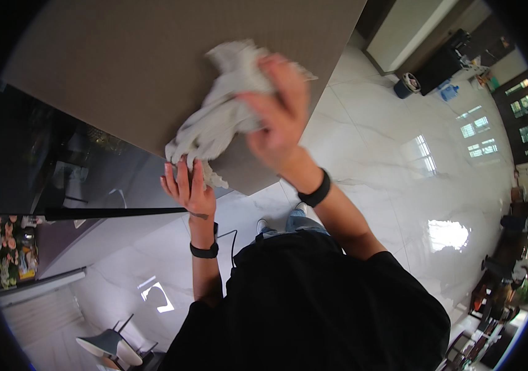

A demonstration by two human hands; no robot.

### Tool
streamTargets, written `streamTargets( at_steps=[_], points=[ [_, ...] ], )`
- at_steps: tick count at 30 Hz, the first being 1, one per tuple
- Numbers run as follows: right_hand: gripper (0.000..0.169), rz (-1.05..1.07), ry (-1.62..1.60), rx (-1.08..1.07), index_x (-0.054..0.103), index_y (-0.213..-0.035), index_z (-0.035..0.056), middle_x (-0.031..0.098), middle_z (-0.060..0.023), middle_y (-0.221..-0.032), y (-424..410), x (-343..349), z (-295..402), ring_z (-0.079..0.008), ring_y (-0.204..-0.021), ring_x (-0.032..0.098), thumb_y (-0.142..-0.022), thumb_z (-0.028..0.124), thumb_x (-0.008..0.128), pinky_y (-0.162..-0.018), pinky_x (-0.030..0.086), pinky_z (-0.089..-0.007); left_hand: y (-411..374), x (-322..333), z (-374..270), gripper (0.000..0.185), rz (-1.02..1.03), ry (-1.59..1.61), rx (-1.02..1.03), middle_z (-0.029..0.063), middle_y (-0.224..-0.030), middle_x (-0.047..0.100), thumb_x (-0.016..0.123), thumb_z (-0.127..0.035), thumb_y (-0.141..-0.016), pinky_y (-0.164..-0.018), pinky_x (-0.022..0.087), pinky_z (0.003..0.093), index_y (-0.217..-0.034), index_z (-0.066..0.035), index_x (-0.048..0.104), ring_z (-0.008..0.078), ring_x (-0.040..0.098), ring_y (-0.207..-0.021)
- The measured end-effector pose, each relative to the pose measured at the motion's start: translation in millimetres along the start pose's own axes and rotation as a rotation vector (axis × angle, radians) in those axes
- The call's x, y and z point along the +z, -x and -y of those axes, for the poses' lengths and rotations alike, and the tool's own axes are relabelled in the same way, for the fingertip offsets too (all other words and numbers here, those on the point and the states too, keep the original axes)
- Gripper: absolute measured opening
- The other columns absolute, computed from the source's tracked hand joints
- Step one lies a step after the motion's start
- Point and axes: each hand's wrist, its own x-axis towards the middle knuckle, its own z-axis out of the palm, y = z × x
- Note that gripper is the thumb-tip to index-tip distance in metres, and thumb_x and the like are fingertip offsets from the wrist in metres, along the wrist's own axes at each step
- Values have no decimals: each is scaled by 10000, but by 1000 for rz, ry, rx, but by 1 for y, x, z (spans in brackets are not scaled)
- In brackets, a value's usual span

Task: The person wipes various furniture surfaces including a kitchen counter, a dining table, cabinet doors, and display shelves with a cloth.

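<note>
A crumpled white cloth (227, 104) lies against a large flat brown panel (129, 74), its surface faintly grained. My right hand (278, 106), blurred, is at the upper right part of the cloth with fingers bent; whether it grips the cloth cannot be told. My left hand (190, 185) is at the cloth's lower end, fingers pointing up the view and partly covered by the cloth, near the panel's lower edge. Both wrists carry black bands. Left of the panel is a glossy black surface (101, 176) with reflections.
Glossy marble-look floor (361, 153) extends to the right. A bin (406, 86) and a blue water bottle (449, 92) stand at the upper right. A chair (111, 345) is at the lower left, below a shelf area with flowers (9, 246). A thin cable hangs beside my waist.
</note>
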Motion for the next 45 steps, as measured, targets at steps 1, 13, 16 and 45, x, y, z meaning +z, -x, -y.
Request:
streamTargets(
  at_steps=[1, 13, 16, 45],
  points=[
    [326, 70, 5, -70, 727, -976, 124, 606, -142, -1338, 14, 14, 11, -328, -1263, 541, -674, 45, 632, -981, 413, -433, 21, 10, 2, 384, -9, 52, -30, 158, -1367, 572, 617, -23, -779, -1124, 257, 591, -1132, -117, 733, 431, 464, -1311],
    [226, 686, 159, -355, 690, -1044, 121, 574, 3, -1412, 101, -30, -25, -206, -1318, 514, -828, 177, 725, -963, 474, -414, 134, 36, -16, 576, 493, 349, -107, 239, -1378, 515, 548, 70, -741, -1117, 257, 640, -1312, -6, 572, 490, 370, -1362],
    [230, 375, 263, -454, 700, -992, 130, 576, -37, -1406, -6, -46, -35, -229, -1300, 527, -766, 150, 740, -993, 438, -453, 51, 22, -30, 557, 256, 338, -95, 239, -1388, 510, 565, 60, -750, -1103, 255, 657, -1302, -7, 583, 497, 367, -1365],
    [599, 848, -186, 741, 485, -1325, 8, 517, -240, -1343, 146, -215, -149, -443, -1168, 547, -743, -75, 603, -960, 503, -423, -18, 167, -253, 512, 290, 727, -156, 255, -1390, 503, 638, -89, -896, -1081, 372, 557, -1375, 10, 486, 481, 456, -1294]
  ],
)
